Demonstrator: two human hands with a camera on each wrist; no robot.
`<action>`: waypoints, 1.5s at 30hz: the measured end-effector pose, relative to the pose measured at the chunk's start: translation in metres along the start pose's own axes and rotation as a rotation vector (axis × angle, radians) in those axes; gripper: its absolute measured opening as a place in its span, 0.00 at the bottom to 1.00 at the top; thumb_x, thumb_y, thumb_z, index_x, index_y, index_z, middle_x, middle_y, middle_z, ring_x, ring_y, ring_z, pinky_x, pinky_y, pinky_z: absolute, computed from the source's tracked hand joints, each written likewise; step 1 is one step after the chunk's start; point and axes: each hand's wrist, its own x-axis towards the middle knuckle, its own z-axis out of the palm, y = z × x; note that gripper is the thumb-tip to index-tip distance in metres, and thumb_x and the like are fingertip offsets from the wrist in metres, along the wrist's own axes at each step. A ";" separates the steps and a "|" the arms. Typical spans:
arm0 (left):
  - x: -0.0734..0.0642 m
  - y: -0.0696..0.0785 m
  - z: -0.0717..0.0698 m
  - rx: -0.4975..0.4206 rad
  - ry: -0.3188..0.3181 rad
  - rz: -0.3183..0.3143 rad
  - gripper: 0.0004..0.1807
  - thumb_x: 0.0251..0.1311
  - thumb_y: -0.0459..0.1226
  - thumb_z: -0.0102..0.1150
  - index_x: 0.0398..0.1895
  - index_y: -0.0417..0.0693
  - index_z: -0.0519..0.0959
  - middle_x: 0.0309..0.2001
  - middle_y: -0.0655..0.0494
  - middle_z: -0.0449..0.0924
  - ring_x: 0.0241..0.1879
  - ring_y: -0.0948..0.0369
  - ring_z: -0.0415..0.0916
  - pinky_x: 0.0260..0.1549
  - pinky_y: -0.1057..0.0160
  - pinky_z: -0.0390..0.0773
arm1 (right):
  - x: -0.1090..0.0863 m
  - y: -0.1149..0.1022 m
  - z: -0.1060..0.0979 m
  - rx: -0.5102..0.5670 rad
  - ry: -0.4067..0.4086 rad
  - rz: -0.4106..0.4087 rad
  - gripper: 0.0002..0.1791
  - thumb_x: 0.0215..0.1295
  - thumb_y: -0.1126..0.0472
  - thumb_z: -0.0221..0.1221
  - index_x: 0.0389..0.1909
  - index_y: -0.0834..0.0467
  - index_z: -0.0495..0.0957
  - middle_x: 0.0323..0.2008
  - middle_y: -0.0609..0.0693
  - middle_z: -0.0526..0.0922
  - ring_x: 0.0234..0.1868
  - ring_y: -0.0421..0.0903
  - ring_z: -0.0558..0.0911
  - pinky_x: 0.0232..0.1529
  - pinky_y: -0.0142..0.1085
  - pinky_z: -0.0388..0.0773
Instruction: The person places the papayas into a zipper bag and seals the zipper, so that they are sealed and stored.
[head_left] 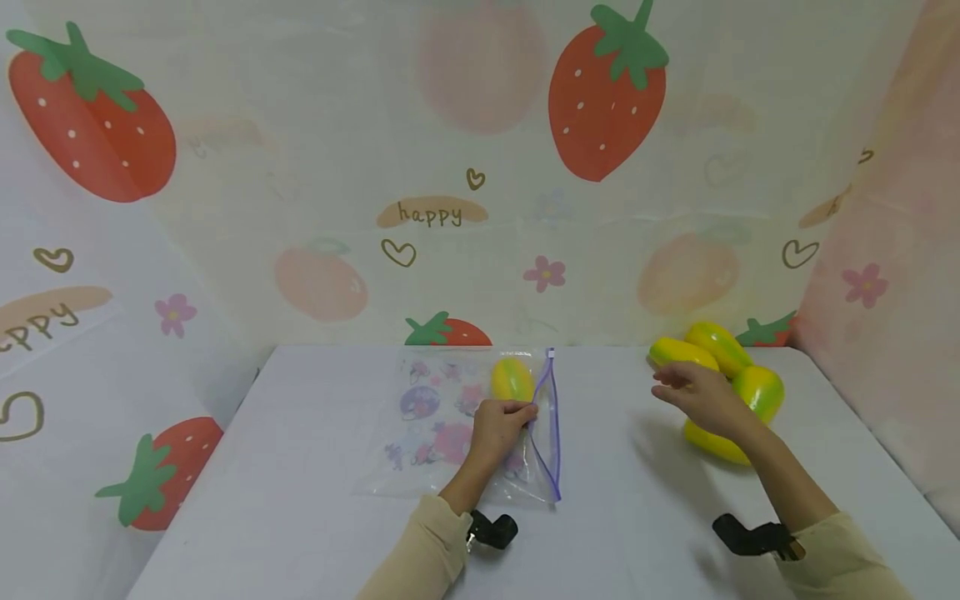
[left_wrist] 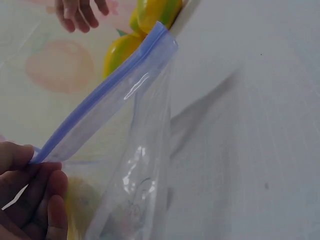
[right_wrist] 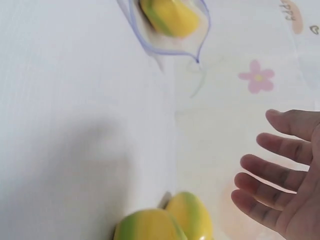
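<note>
A clear zip bag with pastel prints lies on the table, its purple zip rim parted at the right end. My left hand pinches the rim's upper edge between thumb and fingers. Inside the bag is one oval yellow fruit with green streaks, its lower part hidden by the hand. Over to the right, my right hand hovers with fingers spread and holds nothing, as the right wrist view confirms. Several similar fruits lie grouped beneath and behind it, partly covered by the hand.
The white table ends at a backdrop printed with strawberries and flowers. Similar printed sheets stand on the left and right sides. A black wrist camera sits on the left wrist, another on the right.
</note>
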 end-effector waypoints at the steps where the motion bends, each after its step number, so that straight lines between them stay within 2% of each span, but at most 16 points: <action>1: 0.000 0.001 0.000 -0.004 -0.001 -0.009 0.12 0.57 0.40 0.66 0.35 0.39 0.88 0.28 0.48 0.87 0.28 0.65 0.72 0.28 0.69 0.73 | -0.002 0.001 -0.003 -0.013 -0.003 0.003 0.24 0.70 0.51 0.57 0.54 0.67 0.76 0.50 0.63 0.82 0.51 0.58 0.79 0.52 0.52 0.80; 5: 0.000 0.003 -0.001 -0.013 -0.003 -0.031 0.11 0.58 0.40 0.66 0.35 0.39 0.88 0.29 0.48 0.87 0.28 0.64 0.73 0.29 0.69 0.73 | -0.011 0.006 -0.010 -0.085 0.000 -0.001 0.25 0.68 0.51 0.59 0.54 0.69 0.76 0.48 0.64 0.82 0.50 0.59 0.80 0.53 0.55 0.78; 9: -0.001 0.005 -0.002 -0.006 0.001 -0.018 0.11 0.58 0.39 0.66 0.35 0.39 0.88 0.28 0.48 0.87 0.27 0.64 0.74 0.29 0.68 0.74 | -0.018 0.014 -0.015 -0.124 0.013 -0.014 0.25 0.66 0.52 0.60 0.52 0.69 0.77 0.48 0.65 0.82 0.49 0.60 0.79 0.52 0.57 0.76; 21: -0.003 0.008 -0.004 -0.036 0.005 -0.017 0.11 0.57 0.39 0.66 0.34 0.39 0.88 0.28 0.47 0.87 0.26 0.65 0.76 0.29 0.69 0.75 | -0.036 0.036 -0.026 -0.149 0.016 0.043 0.26 0.66 0.52 0.60 0.55 0.69 0.76 0.50 0.66 0.80 0.50 0.61 0.76 0.50 0.59 0.75; 29: -0.004 0.009 -0.005 -0.052 0.004 -0.007 0.11 0.57 0.39 0.65 0.34 0.38 0.88 0.27 0.45 0.87 0.25 0.65 0.77 0.29 0.68 0.76 | -0.042 0.048 -0.029 -0.189 0.020 0.043 0.26 0.65 0.53 0.62 0.53 0.70 0.76 0.51 0.68 0.80 0.49 0.65 0.77 0.47 0.59 0.76; 33: -0.003 0.008 -0.004 -0.058 0.008 -0.012 0.11 0.57 0.39 0.65 0.34 0.39 0.88 0.27 0.45 0.87 0.25 0.66 0.77 0.29 0.69 0.76 | -0.045 0.052 -0.030 -0.205 0.004 0.071 0.28 0.64 0.51 0.63 0.54 0.70 0.76 0.52 0.69 0.79 0.49 0.66 0.77 0.46 0.59 0.77; 45: -0.004 0.007 -0.004 -0.096 -0.003 -0.046 0.12 0.59 0.39 0.64 0.35 0.38 0.88 0.28 0.47 0.87 0.25 0.65 0.76 0.29 0.69 0.77 | -0.048 0.067 -0.024 -0.223 -0.032 0.113 0.35 0.59 0.48 0.66 0.58 0.70 0.73 0.57 0.76 0.72 0.54 0.70 0.73 0.53 0.67 0.69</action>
